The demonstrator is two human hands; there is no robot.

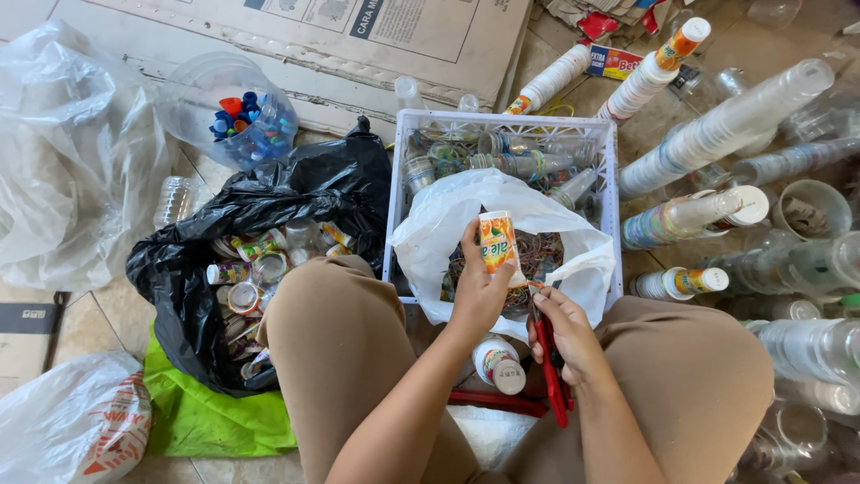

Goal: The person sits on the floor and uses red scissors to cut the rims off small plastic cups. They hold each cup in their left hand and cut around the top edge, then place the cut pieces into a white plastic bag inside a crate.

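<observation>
My left hand (479,291) holds a small plastic cup (498,242) with an orange printed label, upright over a white plastic bag (448,211). My right hand (566,333) is closed on red-handled scissors (548,363), their blades pointing up toward the cup's base. The white bag lies in a white plastic crate (609,179) and holds a tangle of thin bands and scraps. Another small cup (498,363) lies between my knees.
A black bag (296,193) at left is full of cups and lids. A clear bag of coloured bottle caps (246,116) sits behind it. Long stacks of nested plastic cups (726,125) lie at right. Cardboard (313,45) is at the back, a green bag (206,417) near my left knee.
</observation>
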